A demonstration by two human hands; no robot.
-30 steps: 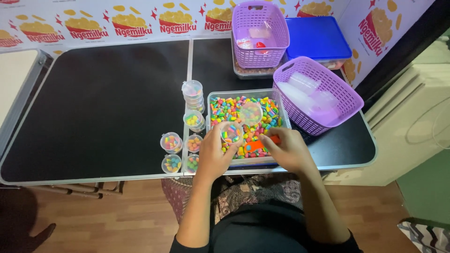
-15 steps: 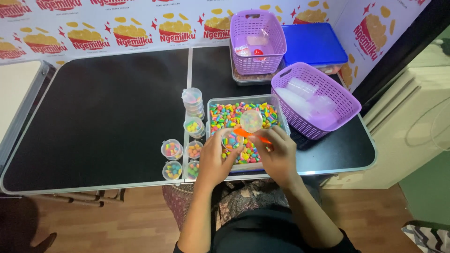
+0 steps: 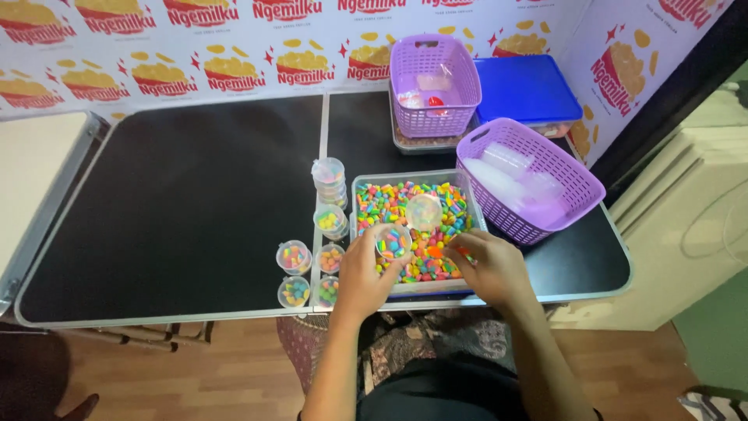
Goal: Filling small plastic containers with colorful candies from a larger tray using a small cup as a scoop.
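On the black folding table (image 3: 171,203), the clear tray of multicoloured candy pieces (image 3: 417,226) is still well stocked, with 5 filled small cups (image 3: 294,256) at its 9 o'clock and a short stack of lidded cups (image 3: 329,178) at 10 o'clock. The left hand (image 3: 366,273) holds a nearly full small clear cup (image 3: 393,242) over the tray's near half. The right hand (image 3: 491,269), at 5 o'clock, pinches narrowly on something orange I cannot identify; a loose round lid (image 3: 425,210) lies on the candy.

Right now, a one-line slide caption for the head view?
Left hand holds a small cup over a candy tray; right hand reaches in.
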